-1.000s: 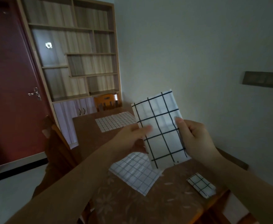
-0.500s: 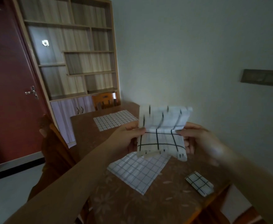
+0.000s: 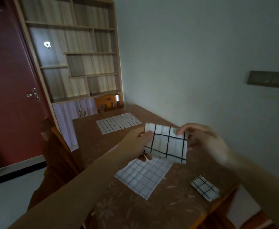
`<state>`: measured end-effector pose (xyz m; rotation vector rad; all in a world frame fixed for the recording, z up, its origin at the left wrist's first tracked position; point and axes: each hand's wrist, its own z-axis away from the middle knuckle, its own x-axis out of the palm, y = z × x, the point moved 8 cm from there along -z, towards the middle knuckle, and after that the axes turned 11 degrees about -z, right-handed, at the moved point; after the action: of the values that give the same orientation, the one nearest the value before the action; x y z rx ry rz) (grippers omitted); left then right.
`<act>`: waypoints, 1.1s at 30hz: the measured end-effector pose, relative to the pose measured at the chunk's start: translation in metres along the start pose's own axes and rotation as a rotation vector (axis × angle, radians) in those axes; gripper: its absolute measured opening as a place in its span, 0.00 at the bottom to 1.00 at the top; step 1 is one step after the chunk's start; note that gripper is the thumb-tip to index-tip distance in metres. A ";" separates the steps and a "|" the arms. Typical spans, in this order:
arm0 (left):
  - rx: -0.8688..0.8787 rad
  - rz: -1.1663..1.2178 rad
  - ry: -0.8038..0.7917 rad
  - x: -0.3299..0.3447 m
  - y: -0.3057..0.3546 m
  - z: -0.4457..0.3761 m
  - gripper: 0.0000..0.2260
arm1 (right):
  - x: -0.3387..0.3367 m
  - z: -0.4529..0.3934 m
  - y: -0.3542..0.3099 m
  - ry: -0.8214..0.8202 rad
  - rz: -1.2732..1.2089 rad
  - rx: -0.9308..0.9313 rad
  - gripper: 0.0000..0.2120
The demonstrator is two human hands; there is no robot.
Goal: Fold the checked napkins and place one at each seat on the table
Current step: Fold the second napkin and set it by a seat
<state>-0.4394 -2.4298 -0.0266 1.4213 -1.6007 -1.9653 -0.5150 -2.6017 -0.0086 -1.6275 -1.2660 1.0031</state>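
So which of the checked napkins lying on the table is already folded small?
The small folded napkin near the right table edge. It has wide black checks; the two flat napkins and lie spread open with fine checks.

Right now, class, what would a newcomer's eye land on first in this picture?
First, the white cloth napkin with bold black checks, held up over the brown floral-patterned table, the left hand pinching its left edge and the right hand its top right corner. Beneath it lies an unfolded fine-checked napkin; a small folded checked napkin sits near the table's right edge.
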 end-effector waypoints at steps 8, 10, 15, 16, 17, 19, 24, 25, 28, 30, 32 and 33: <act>0.244 -0.215 -0.160 0.020 0.021 0.002 0.08 | 0.038 -0.004 -0.033 -0.080 0.646 -0.386 0.14; 0.242 -0.260 -0.162 0.019 0.018 0.000 0.09 | 0.040 -0.006 -0.032 -0.070 0.700 -0.460 0.16; 0.224 -0.397 -0.109 0.015 0.009 0.001 0.15 | 0.040 -0.002 -0.033 0.000 0.795 -0.500 0.18; 0.248 -0.408 -0.060 0.013 0.011 0.002 0.15 | 0.036 -0.002 -0.031 0.031 0.737 -0.456 0.18; 0.267 -0.401 -0.004 0.008 0.012 0.001 0.15 | 0.030 -0.004 -0.025 0.063 0.661 -0.382 0.20; 0.279 -0.346 0.097 -0.004 0.012 0.000 0.15 | 0.023 -0.003 -0.012 0.058 0.467 -0.209 0.27; 0.281 -0.272 0.172 -0.012 0.003 -0.001 0.15 | 0.015 0.004 0.005 0.150 0.112 -0.047 0.28; 0.276 -0.247 0.192 -0.012 0.002 -0.001 0.16 | 0.015 0.005 0.006 0.173 0.067 -0.031 0.29; 0.273 -0.123 0.239 -0.013 0.002 -0.001 0.17 | 0.016 0.009 0.017 0.201 -0.087 0.121 0.25; 0.272 -0.083 0.273 -0.017 0.002 -0.001 0.17 | 0.028 0.013 0.026 0.085 -0.076 0.215 0.20; 0.267 -0.070 0.306 -0.021 0.001 0.000 0.17 | 0.037 0.016 0.028 0.005 -0.065 0.251 0.16; 0.261 -0.062 0.313 -0.022 -0.001 0.000 0.17 | 0.037 0.016 0.027 0.007 -0.067 0.249 0.15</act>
<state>-0.4280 -2.4147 -0.0159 1.7922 -1.7251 -1.5070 -0.5150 -2.5678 -0.0429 -1.3879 -1.1340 1.0662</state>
